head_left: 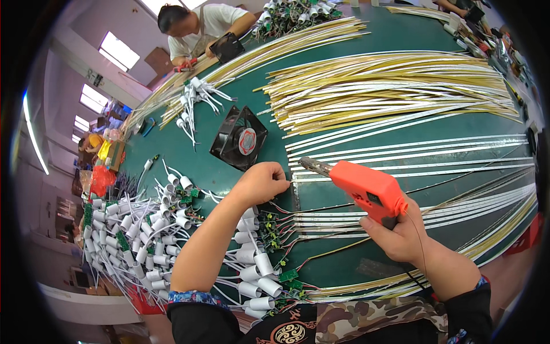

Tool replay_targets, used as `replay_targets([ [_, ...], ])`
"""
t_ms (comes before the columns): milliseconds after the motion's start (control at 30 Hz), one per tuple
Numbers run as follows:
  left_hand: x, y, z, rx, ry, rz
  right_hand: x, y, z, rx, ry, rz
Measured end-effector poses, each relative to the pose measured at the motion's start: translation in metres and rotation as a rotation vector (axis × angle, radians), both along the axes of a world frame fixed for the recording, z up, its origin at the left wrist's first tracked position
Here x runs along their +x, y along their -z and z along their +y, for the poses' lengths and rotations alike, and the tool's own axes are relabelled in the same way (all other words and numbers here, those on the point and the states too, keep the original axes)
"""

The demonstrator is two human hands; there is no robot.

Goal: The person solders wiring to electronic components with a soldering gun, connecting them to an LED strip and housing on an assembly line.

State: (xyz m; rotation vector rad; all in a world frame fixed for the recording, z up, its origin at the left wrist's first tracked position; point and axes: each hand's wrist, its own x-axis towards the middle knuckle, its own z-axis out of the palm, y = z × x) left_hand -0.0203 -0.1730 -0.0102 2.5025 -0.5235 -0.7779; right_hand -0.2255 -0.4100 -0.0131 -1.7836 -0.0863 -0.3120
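Note:
My right hand (401, 236) is wrapped round the handle of an orange soldering gun (366, 186). The gun's metal tip points left, over the ends of several white LED strips (401, 171) laid side by side. Near those ends my left hand (260, 184) is closed in a pinch; whatever its fingertips hold is too small or hidden to tell. Below it, green circuit boards (269, 232) with thin wires lie at the ends of more strips (338, 221). White cylindrical lamp bases (258, 286) lie next to the boards.
A black fan (240, 139) stands just beyond my left hand. At left lies a large heap of white lamp bases (154, 246) with wires. Bundled yellow and white strips (389, 86) cover the far side of the green table (321, 46). Another person (203, 31) works across it.

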Motion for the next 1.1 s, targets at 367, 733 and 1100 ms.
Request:
replay_targets([
  [367, -0.022, -0.038, 0.024, 0.025, 0.569, -0.026, -0.03, -0.025, -0.03, 0.121, 0.057, -0.09],
  [733, -0.116, -0.011, -0.036, 0.045, 0.719, -0.535, -0.046, -0.018, -0.051, 0.414, 0.163, -0.148],
  [1100, -0.113, -0.01, -0.046, 0.174, 0.768, -0.489, -0.052, -0.025, -0.062, 0.349, 0.172, -0.174],
])
